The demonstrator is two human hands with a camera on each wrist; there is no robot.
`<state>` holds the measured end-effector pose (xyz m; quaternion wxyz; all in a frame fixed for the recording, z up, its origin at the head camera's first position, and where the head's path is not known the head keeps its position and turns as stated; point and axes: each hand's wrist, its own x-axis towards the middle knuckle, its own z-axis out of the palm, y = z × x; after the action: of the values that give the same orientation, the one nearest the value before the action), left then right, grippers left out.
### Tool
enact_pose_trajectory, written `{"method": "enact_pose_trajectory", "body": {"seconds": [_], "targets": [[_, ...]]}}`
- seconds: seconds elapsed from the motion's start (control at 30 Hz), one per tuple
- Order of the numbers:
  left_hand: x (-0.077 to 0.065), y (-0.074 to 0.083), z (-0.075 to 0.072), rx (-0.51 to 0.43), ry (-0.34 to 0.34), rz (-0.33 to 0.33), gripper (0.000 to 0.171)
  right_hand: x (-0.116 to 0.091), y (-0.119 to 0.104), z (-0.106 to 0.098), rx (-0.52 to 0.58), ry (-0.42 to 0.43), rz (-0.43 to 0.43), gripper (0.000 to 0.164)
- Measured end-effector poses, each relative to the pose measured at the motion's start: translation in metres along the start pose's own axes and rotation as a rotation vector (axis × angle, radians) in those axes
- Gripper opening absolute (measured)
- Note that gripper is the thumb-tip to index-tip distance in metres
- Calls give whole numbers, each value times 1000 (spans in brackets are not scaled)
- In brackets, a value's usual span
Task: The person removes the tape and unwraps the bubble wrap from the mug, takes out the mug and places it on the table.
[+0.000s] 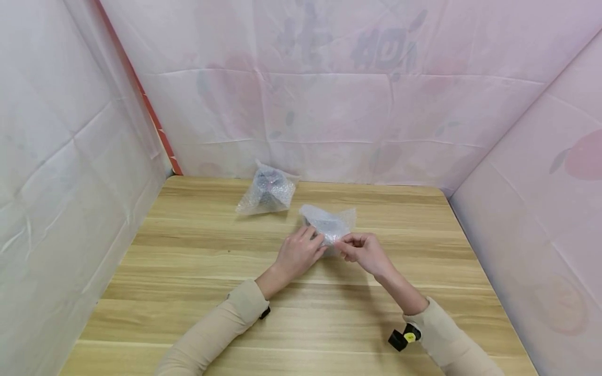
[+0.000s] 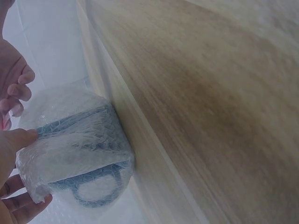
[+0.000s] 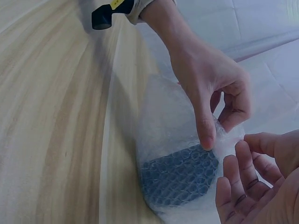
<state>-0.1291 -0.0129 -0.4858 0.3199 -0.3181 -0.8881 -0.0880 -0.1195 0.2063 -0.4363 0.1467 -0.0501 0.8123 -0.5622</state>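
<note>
A bluish mug [image 2: 96, 196] with a handle stands on the table, covered in clear bubble wrap [image 1: 329, 222]. My left hand [image 1: 297, 250] holds it from the left, thumb on the near side and fingers around the wrap. In the right wrist view, the left thumb [image 3: 205, 128] presses on the wrap above the blue wall. My right hand [image 1: 367, 253] is close by on the right, thumb and forefinger pinching at the edge of the wrap. A tiny reddish bit shows at those fingertips in the left wrist view; what it is cannot be told.
Another bubble-wrapped thing [image 1: 268, 190], dark inside, sits farther back and left on the wooden table [image 1: 197, 292]. Pale printed cloth [image 1: 329, 104] hangs behind the table and along both sides. Small black devices [image 1: 403, 337] are strapped at the wrists.
</note>
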Motion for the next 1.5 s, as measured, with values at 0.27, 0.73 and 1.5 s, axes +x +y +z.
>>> {"method": "enact_pose_trajectory", "body": {"seconds": [0.27, 0.73, 1.5], "targets": [[0, 0, 0, -12, -3, -2, 26, 5, -5, -2, 0, 11, 21, 29], [0, 3, 1, -39, -24, -38, 26, 13, -12, -6, -29, 47, 13, 29], [0, 3, -2, -36, -7, -44, 27, 33, -37, -15, -60, 69, -2, 34]]}}
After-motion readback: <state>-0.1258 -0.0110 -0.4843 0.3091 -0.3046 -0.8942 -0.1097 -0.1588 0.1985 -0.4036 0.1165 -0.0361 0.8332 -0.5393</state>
